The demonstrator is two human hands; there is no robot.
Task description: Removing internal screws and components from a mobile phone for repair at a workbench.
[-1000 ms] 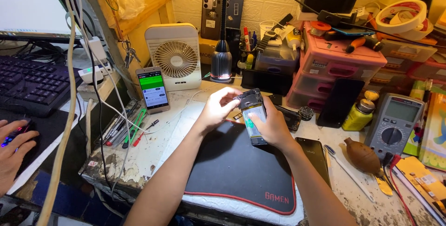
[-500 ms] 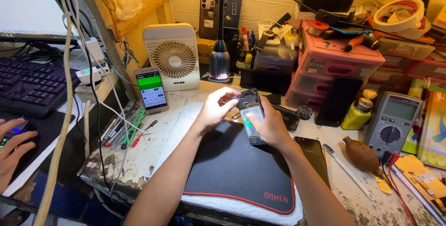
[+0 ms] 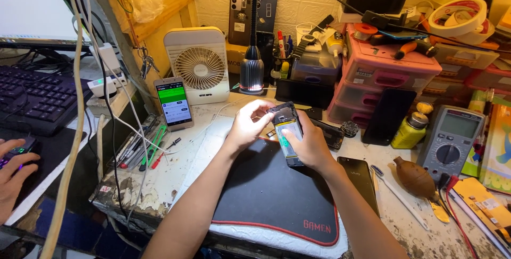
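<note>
Right hand [image 3: 308,147] hides the opened phone's [image 3: 287,131] lower half

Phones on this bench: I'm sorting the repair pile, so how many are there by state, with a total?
Opened phone held in the left hand and right hand: 1
Phone with lit green screen, propped upright: 1
Dark phone leaning on the pink drawers: 1
Dark phone lying flat beside the black mat: 1
Phone against the back wall: 1
Total: 5
</note>
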